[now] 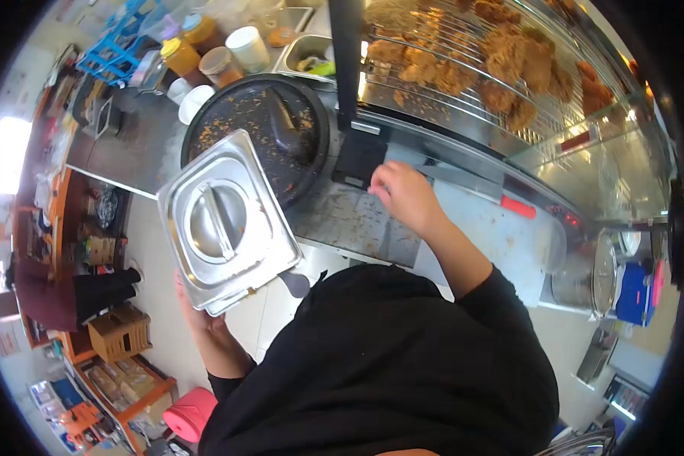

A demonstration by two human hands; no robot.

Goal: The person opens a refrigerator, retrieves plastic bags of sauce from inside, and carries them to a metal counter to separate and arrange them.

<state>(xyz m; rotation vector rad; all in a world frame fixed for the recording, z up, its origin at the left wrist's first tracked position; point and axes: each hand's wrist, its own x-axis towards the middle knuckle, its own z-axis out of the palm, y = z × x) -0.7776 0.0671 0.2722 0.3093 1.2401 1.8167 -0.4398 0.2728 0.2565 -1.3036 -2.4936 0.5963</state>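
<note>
My left hand (192, 304) grips a stainless steel food pan (281, 262) from below at its near left corner. A shiny metal lid (239, 163) with a bar handle covers the pan, which is tilted over the floor beside the counter. A dark rounded handle end (295, 285) sticks out at its right corner. My right hand (404, 196) hovers over the counter by a flat black device (361, 159). Its fingers are curled in, thumb near the index finger; whether anything is between them cannot be seen. A knife with a red handle (518, 207) lies just right of that hand.
A large round black tray (197, 144) with crumbs and a dark utensil (285, 133) sits on the counter. Fried chicken (520, 61) fills a glass display case at upper right. Sauce bottles (178, 57) and tubs stand behind. Another person (61, 292) is at far left.
</note>
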